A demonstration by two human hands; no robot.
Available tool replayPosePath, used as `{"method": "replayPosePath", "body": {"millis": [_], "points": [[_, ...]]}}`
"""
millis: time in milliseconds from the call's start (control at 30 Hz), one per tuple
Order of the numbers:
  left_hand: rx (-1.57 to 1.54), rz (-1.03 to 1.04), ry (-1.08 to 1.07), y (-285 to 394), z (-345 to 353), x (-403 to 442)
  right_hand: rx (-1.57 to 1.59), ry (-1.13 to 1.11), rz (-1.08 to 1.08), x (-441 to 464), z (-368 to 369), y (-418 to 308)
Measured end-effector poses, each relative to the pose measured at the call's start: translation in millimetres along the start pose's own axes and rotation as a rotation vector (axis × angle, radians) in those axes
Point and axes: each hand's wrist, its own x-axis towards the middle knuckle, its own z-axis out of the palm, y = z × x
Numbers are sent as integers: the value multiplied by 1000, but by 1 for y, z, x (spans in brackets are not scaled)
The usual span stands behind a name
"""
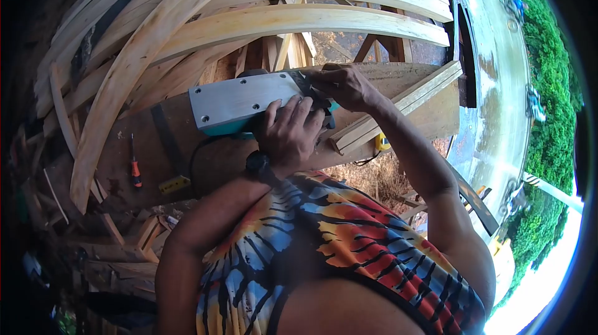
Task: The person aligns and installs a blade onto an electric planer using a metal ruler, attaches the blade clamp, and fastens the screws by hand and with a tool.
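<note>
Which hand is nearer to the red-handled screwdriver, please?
Left. The left hand lies on the silver-and-teal tool, to the right of the screwdriver in the picture; the right hand is farther right, by the tool's end.

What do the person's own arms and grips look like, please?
The left grip and right grip wear no gloves, and no sleeves cover the arms. A dark, rounded, watch-like band circles the left wrist; the right wrist looks bare.

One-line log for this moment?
left hand: on teal power tool with silver metal plate; right hand: beside plate; orange-black screwdriver: on brown wooden board
</note>
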Motion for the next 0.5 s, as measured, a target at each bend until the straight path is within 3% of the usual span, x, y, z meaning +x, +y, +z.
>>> {"method": "replayPosePath", "body": {"millis": [267, 367, 467, 500], "points": [[-9, 11, -23, -3, 3, -4, 177, 15, 62, 1, 1, 7], [2, 15, -26, -3, 2, -4, 144, -13, 200, 7, -5, -17], [20, 20, -20, -3, 0, -2, -210, -38, 114, 10, -4, -28], [26, 24, -17, -3, 0, -2, -176, -40, 183, 11, -4, -33]]}}
